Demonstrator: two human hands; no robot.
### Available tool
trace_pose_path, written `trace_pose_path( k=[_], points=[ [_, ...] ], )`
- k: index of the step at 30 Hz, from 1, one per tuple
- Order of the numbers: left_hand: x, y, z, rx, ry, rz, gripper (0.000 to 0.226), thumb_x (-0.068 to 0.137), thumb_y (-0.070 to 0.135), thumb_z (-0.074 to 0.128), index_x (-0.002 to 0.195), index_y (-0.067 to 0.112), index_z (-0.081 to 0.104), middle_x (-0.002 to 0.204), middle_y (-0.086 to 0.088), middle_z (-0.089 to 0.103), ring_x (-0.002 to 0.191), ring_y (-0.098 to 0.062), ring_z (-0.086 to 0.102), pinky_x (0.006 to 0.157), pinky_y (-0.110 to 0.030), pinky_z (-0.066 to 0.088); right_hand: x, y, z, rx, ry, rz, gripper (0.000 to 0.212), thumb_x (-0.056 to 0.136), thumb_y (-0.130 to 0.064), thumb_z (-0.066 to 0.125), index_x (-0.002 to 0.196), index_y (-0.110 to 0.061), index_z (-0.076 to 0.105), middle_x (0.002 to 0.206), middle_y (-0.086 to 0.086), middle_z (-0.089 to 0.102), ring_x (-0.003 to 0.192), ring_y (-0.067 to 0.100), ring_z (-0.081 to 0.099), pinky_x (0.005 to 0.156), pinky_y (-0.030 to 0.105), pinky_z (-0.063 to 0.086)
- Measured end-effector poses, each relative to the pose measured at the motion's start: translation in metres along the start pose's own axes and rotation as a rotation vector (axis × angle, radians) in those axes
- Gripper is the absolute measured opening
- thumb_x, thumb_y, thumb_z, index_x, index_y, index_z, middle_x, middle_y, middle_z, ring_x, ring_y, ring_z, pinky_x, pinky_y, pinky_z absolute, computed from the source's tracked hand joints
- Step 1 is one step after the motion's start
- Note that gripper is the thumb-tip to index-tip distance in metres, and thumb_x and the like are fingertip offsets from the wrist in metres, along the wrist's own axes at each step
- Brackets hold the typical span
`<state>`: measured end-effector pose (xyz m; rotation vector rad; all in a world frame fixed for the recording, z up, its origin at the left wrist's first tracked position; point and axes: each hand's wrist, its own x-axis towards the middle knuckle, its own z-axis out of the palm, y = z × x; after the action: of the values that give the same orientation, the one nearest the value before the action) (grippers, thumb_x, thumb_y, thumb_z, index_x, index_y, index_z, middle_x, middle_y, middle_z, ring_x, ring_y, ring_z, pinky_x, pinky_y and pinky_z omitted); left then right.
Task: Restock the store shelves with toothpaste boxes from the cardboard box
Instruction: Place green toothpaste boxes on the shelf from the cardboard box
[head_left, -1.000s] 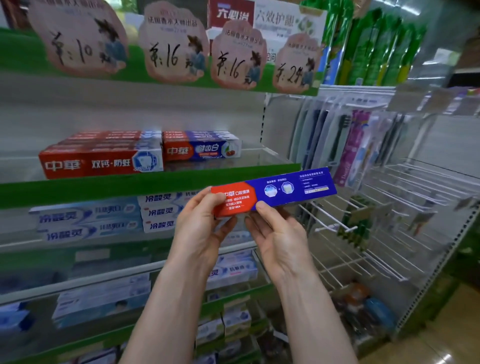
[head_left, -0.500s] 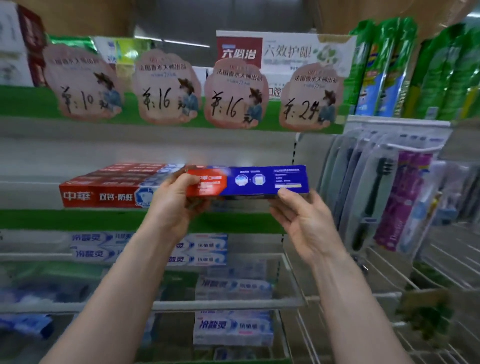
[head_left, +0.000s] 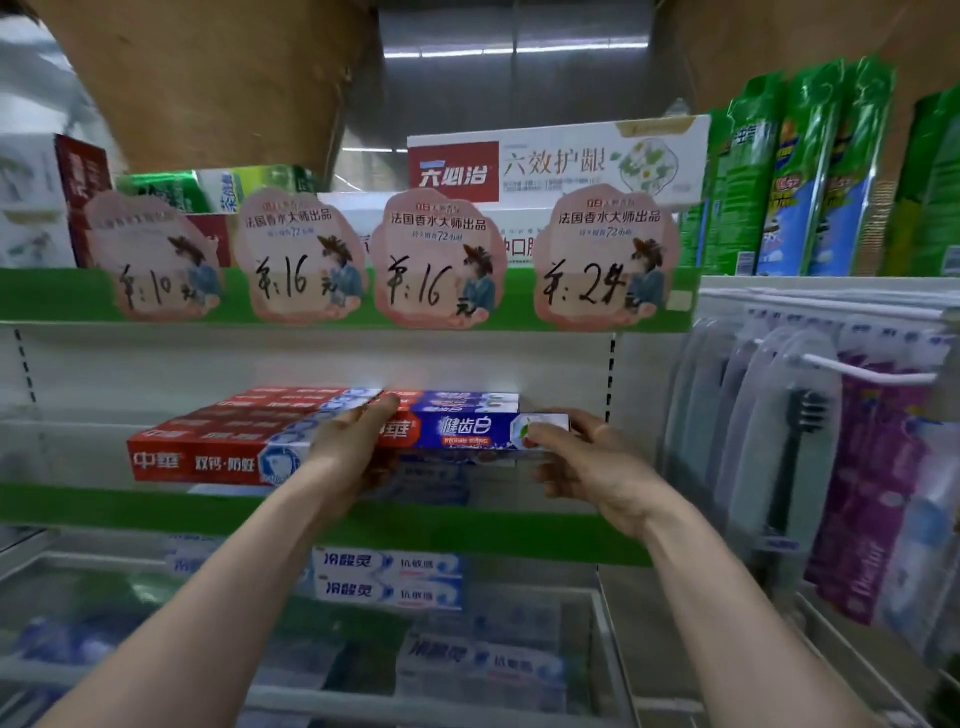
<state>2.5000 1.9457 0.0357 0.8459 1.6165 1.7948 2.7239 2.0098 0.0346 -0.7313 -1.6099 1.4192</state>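
A red-and-blue toothpaste box (head_left: 470, 431) lies level at the front of the glass shelf (head_left: 78, 457), in front of a row of matching blue boxes (head_left: 457, 401). My left hand (head_left: 345, 452) grips its red left end and hides that end. My right hand (head_left: 592, 460) pinches its right end, with the thumb on the front face. Red toothpaste boxes (head_left: 208, 452) lie directly to the left, touching my left hand. Whether the held box rests on the shelf I cannot tell. The cardboard box is not in view.
Pink price cards (head_left: 439, 265) hang on the green shelf edge above. Toothbrush packs (head_left: 789, 441) hang on hooks to the right. White-and-blue toothpaste boxes (head_left: 387, 577) fill the lower shelves. Green packs (head_left: 810, 171) and a long white box (head_left: 558, 161) stand on top.
Both hands lifted the box from chest height and carried it forward to the shelf. Its printed front now faces me, and the right hand has moved to its right end.
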Motion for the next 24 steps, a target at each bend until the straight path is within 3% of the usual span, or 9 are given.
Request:
trace_pose_path(
  k=[2, 5, 9, 11, 16, 18, 21, 24],
  points=[
    [0.0, -0.003, -0.003, 0.074, -0.039, 0.017, 0.032, 0.086, 0.04, 0.064, 0.1, 0.011, 0.06, 0.087, -0.015, 0.069, 0.069, -0.028, 0.063, 0.067, -0.037, 0.051, 0.003, 0.003, -0.002, -0.022, -0.021, 0.023, 0.015, 0.09, -0.023, 0.064, 0.105, -0.02, 0.062, 0.092, -0.001, 0.073, 0.061, 0.015, 0.062, 0.053, 0.025, 0.051],
    [0.0, -0.006, -0.004, 0.124, -0.076, 0.028, 0.037, 0.086, 0.04, 0.064, 0.108, 0.011, 0.057, 0.091, -0.016, 0.069, 0.072, -0.027, 0.064, 0.068, -0.036, 0.051, 0.005, 0.005, -0.007, 0.027, -0.06, 0.053, 0.009, 0.092, -0.023, 0.061, 0.1, -0.021, 0.06, 0.096, 0.004, 0.071, 0.066, 0.017, 0.062, 0.058, 0.027, 0.05],
    [-0.004, -0.006, 0.001, 0.189, -0.07, 0.034, 0.046, 0.085, 0.049, 0.063, 0.108, 0.01, 0.057, 0.082, -0.011, 0.068, 0.062, -0.022, 0.061, 0.058, -0.03, 0.048, 0.006, 0.006, -0.011, 0.05, -0.08, 0.034, 0.022, 0.09, -0.009, 0.061, 0.109, -0.019, 0.054, 0.089, 0.006, 0.07, 0.075, 0.019, 0.063, 0.062, 0.028, 0.05],
    [-0.007, -0.004, 0.003, 0.189, -0.058, 0.04, 0.05, 0.084, 0.054, 0.06, 0.105, 0.009, 0.058, 0.08, -0.011, 0.067, 0.057, -0.02, 0.058, 0.053, -0.028, 0.047, 0.005, 0.008, -0.012, 0.007, -0.064, 0.013, 0.021, 0.09, -0.012, 0.063, 0.108, -0.021, 0.056, 0.093, 0.006, 0.068, 0.077, 0.017, 0.064, 0.062, 0.027, 0.053],
    [-0.013, 0.001, 0.002, 0.093, -0.082, 0.001, 0.043, 0.08, 0.047, 0.066, 0.099, 0.01, 0.057, 0.078, -0.01, 0.065, 0.058, -0.017, 0.056, 0.053, -0.027, 0.048, 0.007, 0.013, -0.009, -0.067, -0.021, -0.013, 0.019, 0.086, -0.031, 0.069, 0.103, -0.024, 0.063, 0.099, -0.002, 0.071, 0.095, 0.017, 0.063, 0.073, 0.031, 0.053],
    [-0.013, 0.008, 0.003, -0.117, -0.071, -0.071, 0.036, 0.076, 0.036, 0.073, 0.093, 0.01, 0.056, 0.084, -0.009, 0.064, 0.066, -0.018, 0.056, 0.062, -0.029, 0.049, 0.007, 0.013, -0.007, -0.097, 0.001, -0.018, 0.023, 0.082, -0.031, 0.072, 0.102, -0.022, 0.065, 0.098, 0.0, 0.071, 0.091, 0.016, 0.064, 0.068, 0.028, 0.05],
    [-0.019, 0.013, 0.022, -0.418, -0.095, -0.177, 0.022, 0.076, 0.025, 0.074, 0.081, 0.013, 0.056, 0.072, -0.002, 0.057, 0.066, -0.015, 0.052, 0.062, -0.027, 0.044, 0.008, 0.013, -0.005, -0.092, 0.025, -0.002, 0.029, 0.078, -0.029, 0.074, 0.103, -0.019, 0.064, 0.091, 0.003, 0.072, 0.072, 0.017, 0.066, 0.059, 0.026, 0.048],
    [-0.035, 0.01, 0.055, -0.296, -0.19, -0.173, 0.02, 0.082, 0.027, 0.07, 0.088, 0.012, 0.059, 0.079, -0.006, 0.066, 0.073, -0.02, 0.06, 0.069, -0.031, 0.048, 0.007, 0.013, -0.006, -0.12, -0.006, 0.011, 0.037, 0.077, -0.032, 0.075, 0.108, -0.013, 0.065, 0.091, 0.005, 0.072, 0.074, 0.018, 0.066, 0.057, 0.023, 0.048]
  ],
)
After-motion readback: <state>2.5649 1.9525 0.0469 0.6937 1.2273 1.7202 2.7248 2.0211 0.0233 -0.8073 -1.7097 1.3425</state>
